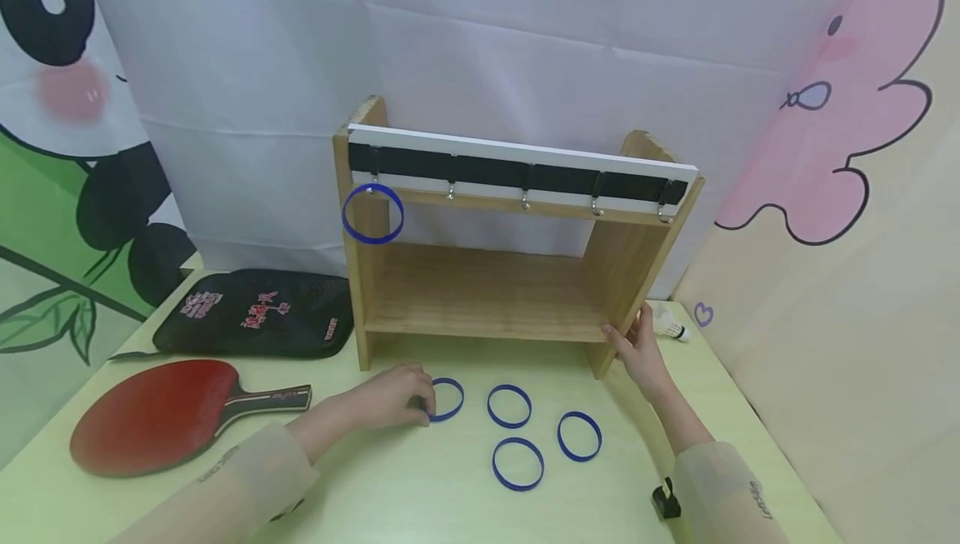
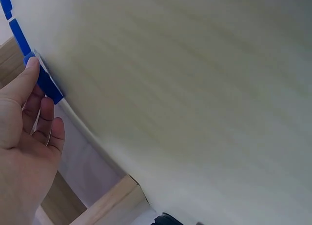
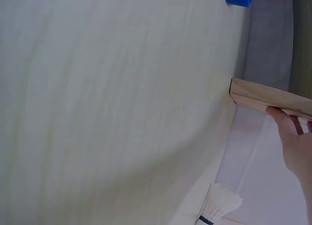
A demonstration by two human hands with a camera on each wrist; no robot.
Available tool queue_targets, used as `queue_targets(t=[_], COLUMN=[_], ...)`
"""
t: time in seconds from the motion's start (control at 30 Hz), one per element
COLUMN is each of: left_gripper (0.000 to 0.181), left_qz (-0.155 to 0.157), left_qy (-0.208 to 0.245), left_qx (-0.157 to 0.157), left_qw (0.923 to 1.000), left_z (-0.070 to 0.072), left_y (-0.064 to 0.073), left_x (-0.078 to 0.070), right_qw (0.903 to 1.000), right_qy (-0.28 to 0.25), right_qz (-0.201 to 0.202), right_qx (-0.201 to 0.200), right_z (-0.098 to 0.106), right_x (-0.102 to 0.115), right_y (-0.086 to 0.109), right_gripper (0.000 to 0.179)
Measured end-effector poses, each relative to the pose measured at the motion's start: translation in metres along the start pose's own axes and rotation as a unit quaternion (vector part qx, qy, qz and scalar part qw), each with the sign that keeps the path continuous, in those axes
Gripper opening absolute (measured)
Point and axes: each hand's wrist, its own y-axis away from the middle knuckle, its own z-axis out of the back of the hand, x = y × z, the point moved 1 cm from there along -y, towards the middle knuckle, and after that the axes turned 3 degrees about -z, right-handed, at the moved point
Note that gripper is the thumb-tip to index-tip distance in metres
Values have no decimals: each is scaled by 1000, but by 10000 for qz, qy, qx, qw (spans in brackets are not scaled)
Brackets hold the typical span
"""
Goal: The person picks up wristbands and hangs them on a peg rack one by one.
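Left hand (image 1: 393, 398) is pinching a blue ring (image 1: 461, 404) between thumb and fingers at the desk (image 1: 390, 498) surface, on the near side of the wooden rack (image 1: 487, 294). Right hand (image 1: 642, 354) is gripping the rack's right side panel. Three more rings (image 1: 518, 488) are lying to the right of the pinched one; another ring (image 1: 371, 241) is hanging at the leftmost hook (image 1: 374, 181). Red paddle (image 1: 153, 419) is lying at left, black case (image 1: 255, 336) just beyond it.

Soft, even light fills the head view, a faint shadow lying on the tabletop (image 1: 390, 477) in front of the wooden rack (image 1: 487, 290). Both wrist views look dimmer, perhaps slightly blurred.
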Motion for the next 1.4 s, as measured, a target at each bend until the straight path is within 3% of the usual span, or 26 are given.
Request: queue_targets(t=[0.37, 0.73, 1.13, 1.4], left_gripper=[6, 15, 12, 13], left_qz=[468, 600, 801, 686], left_qy=[526, 1092, 901, 799], left_qx=[-175, -602, -878, -1383], left_qw=[9974, 9904, 9888, 9848], left_z=[4, 13, 37, 60], left_y=[1, 5, 5, 4], left_x=[-6, -15, -34, -51], right_qw=[9998, 9998, 9999, 9999], right_qy=[122, 152, 30, 61], right_qz=[96, 104, 88, 100], right_qx=[-81, -96, -71, -107], right_z=[2, 2, 3, 2], right_x=[-10, -12, -15, -12], right_y=[-2, -4, -6, -4], right_gripper=[68, 68, 67, 67])
